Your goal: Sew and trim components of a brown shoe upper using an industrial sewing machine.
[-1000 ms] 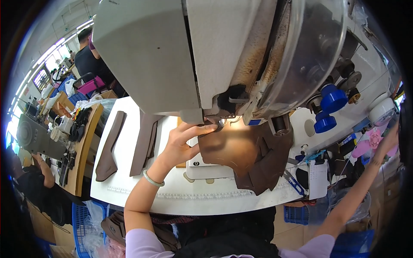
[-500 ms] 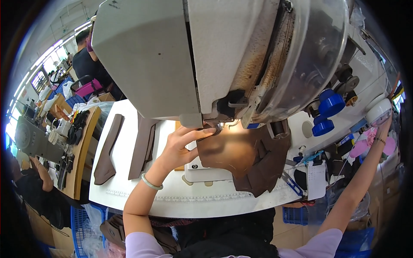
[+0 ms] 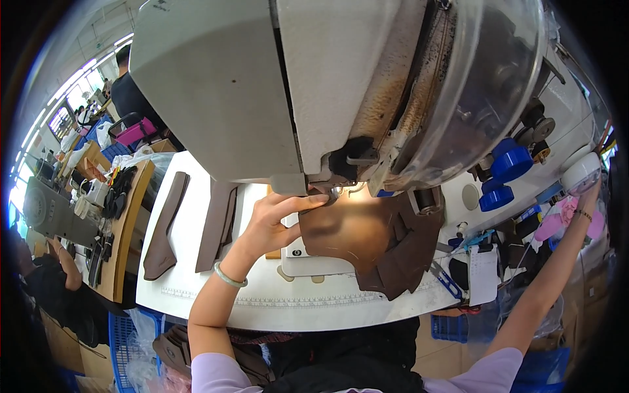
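Note:
My left hand [image 3: 267,221] reaches under the head of a grey sewing machine [image 3: 219,98]. Its index finger lies along the upper left edge of a brown leather piece [image 3: 344,236], close to the presser foot [image 3: 335,194]; the thumb is at the edge lower down. Lamplight falls on the leather there, and darker overlapping leather parts [image 3: 398,259] spread out to its right. Far to the right, my right hand [image 3: 591,194] is at the white handwheel [image 3: 580,173]; its fingers are mostly hidden.
Long brown leather strips [image 3: 167,229] lie on the white table [image 3: 262,314] to the left. Blue-handled snips [image 3: 447,281], a white paper [image 3: 483,275] and blue knobs [image 3: 514,160] are at the right. A blue basket [image 3: 124,347] stands below; people sit at the far left.
The machine appears slightly shifted in the picture, as if the view moved a little. Both hands keep their places, and the leather shows no clear movement.

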